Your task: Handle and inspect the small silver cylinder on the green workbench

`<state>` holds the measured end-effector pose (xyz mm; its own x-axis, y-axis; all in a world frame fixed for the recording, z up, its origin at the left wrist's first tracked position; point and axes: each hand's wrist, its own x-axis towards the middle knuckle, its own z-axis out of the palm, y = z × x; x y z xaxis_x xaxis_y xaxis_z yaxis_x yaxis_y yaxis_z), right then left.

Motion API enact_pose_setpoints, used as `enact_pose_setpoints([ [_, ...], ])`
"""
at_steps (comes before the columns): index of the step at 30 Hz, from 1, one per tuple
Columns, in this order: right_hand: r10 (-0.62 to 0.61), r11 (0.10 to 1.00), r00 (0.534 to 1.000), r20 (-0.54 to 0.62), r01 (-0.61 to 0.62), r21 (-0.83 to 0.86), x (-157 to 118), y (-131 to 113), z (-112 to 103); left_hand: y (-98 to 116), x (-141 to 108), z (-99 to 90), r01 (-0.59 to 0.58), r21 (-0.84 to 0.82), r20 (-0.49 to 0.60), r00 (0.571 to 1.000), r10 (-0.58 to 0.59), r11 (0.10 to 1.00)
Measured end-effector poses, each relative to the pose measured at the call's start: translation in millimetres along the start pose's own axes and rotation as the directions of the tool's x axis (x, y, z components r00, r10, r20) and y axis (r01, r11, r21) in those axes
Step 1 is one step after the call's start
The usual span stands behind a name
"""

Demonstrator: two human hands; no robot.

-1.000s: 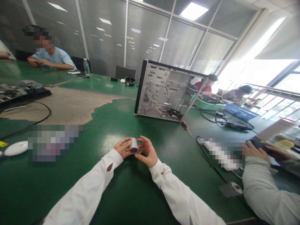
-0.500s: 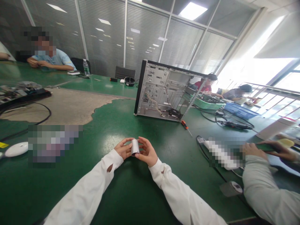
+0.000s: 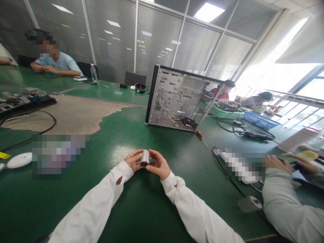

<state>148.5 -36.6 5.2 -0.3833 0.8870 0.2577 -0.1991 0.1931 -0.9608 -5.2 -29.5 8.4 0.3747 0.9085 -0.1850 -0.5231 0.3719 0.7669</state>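
Note:
Between my two hands, above the green table, is a small silver metal cylinder. Its near end faces me and shows a dark inside with a bit of red. My left hand grips it from the left, fingers closed against its side. On the other side my right hand holds it with the thumb at the lower end and the fingers curled behind. Part of the cylinder's far side is hidden by my fingers.
An open computer case stands ahead, with an orange-handled screwdriver beside it. A power strip, cables and a grey cylinder lie at right, near a co-worker's sleeve. Green and blue baskets stand further back.
The cylinder has tipped a little in my hands, so its near end shows more of the inside. At right, the co-worker's hands have shifted.

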Motion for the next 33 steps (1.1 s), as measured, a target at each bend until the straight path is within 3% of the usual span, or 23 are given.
enact_pose_setpoints([
  [7, 0.002, 1.000, 1.000, -0.020, -0.001, 0.023, 0, 1, -1, -1, 1, 1.6, 0.035, 0.037, -0.028, 0.999, -0.034, 0.999],
  [13, 0.080, 0.972, 0.995, -0.054, -0.066, 0.225, 2, 1, -2, 3, -2, 12.1, 0.111, 0.137, -0.153, 0.984, -0.090, 0.984],
  [20, 0.266, 0.805, 0.964, 0.031, -0.240, 0.543, 0, -9, 2, 4, -2, 15.0, 0.155, 0.289, -0.046, 0.988, -0.148, 0.945],
  [26, 0.507, 0.583, 0.856, 0.103, -0.428, 0.691, -1, -8, -5, 3, -2, 11.9, 0.124, 0.274, -0.003, 0.992, -0.128, 0.954],
  [29, 0.520, 0.513, 0.840, 0.156, -0.453, 0.729, 1, -8, -7, 3, -2, 11.3, 0.108, 0.260, 0.012, 0.993, -0.115, 0.959],
  [33, 0.502, 0.494, 0.849, 0.167, -0.440, 0.750, 1, -10, -7, 2, -1, 10.7, 0.103, 0.245, 0.013, 0.994, -0.110, 0.964],
])
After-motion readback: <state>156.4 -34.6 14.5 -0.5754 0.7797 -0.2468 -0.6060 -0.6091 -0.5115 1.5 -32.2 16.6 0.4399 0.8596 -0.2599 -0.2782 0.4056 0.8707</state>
